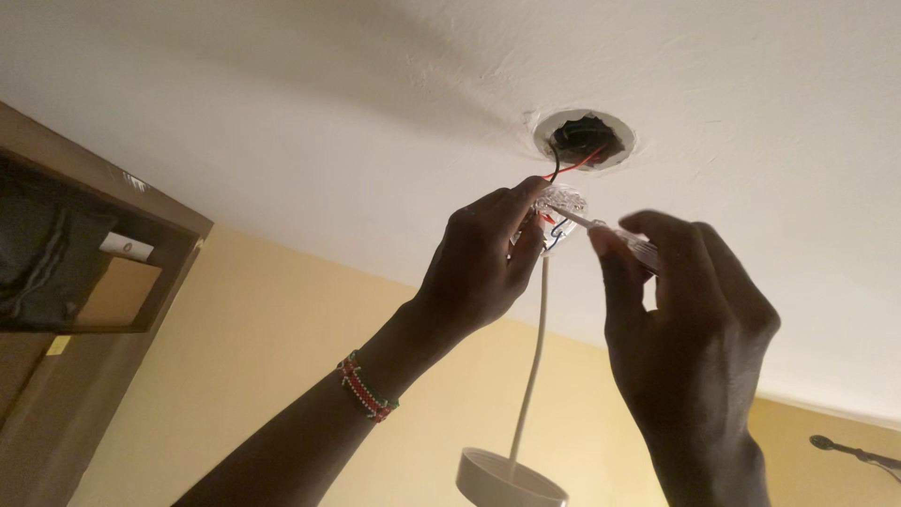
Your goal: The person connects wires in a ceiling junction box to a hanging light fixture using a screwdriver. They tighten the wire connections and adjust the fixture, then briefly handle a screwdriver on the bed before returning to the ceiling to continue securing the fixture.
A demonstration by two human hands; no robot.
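Risk I see: left hand [483,263] fingers pinching clear connector [560,208], right hand [690,319] fingers gripping screwdriver [610,235]; tip slip could tug red wire [574,164] from ceiling hole [584,139].

A white ceiling [375,103] over yellow walls [282,347], seen from below in dim, warm light.

A round hole [584,138] is cut into the textured ceiling plaster. At the left, a brown wooden cabinet [38,394] is set against the wall, with dark folded cloth [42,249] and a small white roll [126,247] kept in its open upper compartment. A dark bracket [854,453] is seen low at the right.
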